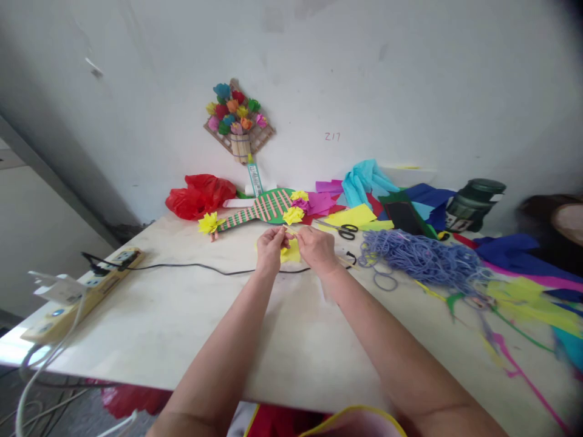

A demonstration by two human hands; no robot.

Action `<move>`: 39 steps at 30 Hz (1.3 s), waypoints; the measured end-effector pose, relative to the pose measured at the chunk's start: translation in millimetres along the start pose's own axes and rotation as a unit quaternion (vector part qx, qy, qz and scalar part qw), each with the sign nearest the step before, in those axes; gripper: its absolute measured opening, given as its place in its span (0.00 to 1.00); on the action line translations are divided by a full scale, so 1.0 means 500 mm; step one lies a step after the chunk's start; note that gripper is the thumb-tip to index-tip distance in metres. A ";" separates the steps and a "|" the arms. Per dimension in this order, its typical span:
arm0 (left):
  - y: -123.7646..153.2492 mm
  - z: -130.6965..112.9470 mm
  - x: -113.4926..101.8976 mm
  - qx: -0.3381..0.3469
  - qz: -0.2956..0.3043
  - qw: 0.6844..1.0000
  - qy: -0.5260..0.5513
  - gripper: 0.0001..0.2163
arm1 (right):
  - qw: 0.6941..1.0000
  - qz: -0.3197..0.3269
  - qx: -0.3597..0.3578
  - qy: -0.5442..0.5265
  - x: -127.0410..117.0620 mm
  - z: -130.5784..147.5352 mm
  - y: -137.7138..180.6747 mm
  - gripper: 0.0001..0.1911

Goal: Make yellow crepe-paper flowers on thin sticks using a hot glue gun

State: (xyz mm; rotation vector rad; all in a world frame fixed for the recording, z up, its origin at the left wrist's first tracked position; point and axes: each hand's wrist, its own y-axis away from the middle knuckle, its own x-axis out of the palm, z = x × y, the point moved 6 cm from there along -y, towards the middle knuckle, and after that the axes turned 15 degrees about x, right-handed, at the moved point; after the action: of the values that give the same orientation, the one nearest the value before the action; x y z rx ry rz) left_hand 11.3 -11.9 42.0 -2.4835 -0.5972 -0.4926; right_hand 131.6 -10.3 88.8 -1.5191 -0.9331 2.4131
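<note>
Both hands meet over the middle of the table, closed with fingertips nearly touching. My left hand [272,246] pinches a bit of yellow crepe paper, its edges partly hidden by the fingers. A thin pale stick [291,230] runs between the fingertips into my right hand [316,249], which is wrapped round it. Yellow paper [290,252] shows below the hands; whether it touches the table is unclear. Just beyond lies a green guitar-shaped craft piece [273,206] with pinkish strips and yellow and magenta paper flowers.
Scissors [347,232] lie right of the hands, near a tangle of blue-purple yarn [423,261] and coloured paper. A dark jar [474,205] stands behind. A power strip [82,294] sits left, its black cable [182,265] crossing the table. A glue tube [254,176] leans at the wall.
</note>
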 end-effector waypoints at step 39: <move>0.001 -0.017 0.004 -0.004 -0.010 0.994 0.113 0.13 | 0.976 0.035 0.037 -0.214 0.010 0.017 0.008 0.16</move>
State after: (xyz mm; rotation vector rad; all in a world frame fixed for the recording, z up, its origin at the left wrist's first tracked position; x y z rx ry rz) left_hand 11.5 -16.4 49.4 -2.3878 -0.5296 -0.7718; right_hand 122.7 -15.1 85.4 -1.0395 -0.8536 2.8539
